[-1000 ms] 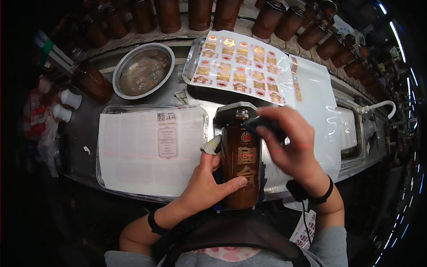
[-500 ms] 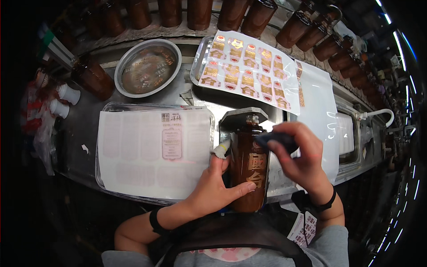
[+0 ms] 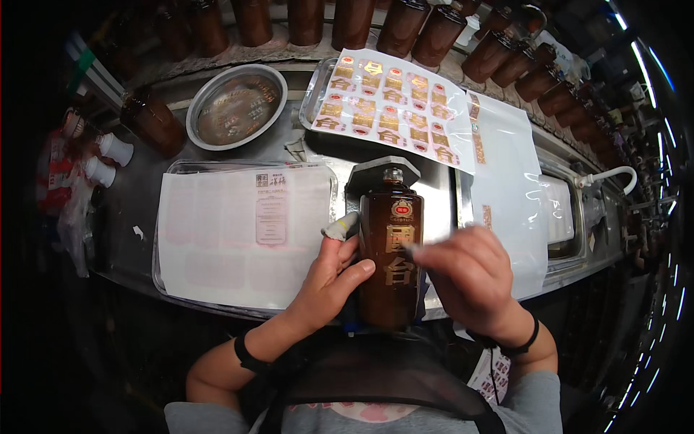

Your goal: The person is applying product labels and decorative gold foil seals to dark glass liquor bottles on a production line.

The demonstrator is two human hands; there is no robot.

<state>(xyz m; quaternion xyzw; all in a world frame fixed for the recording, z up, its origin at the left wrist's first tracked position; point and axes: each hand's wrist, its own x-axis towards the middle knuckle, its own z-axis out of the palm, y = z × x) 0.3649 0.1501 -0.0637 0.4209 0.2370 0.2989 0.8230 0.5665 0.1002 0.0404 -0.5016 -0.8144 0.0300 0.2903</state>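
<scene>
The right hand (image 3: pixel 470 271) has dropped, baring the emblem (image 3: pixel 403 209); its dark tool is out of sight, and I cannot tell what it pinches. Between both hands, the bottle (image 3: pixel 387 304) is gripped by the left hand (image 3: pixel 325 282).

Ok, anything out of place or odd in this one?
A small white scrap lies loose on the metal counter, left of the paper-covered tray, like litter. The gold label sheet sits skewed, overhanging the back tray.

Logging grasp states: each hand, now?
Left hand: holding the brown bottle at its left side.
Right hand: blurred beside the bottle; can't tell its grip.
</scene>
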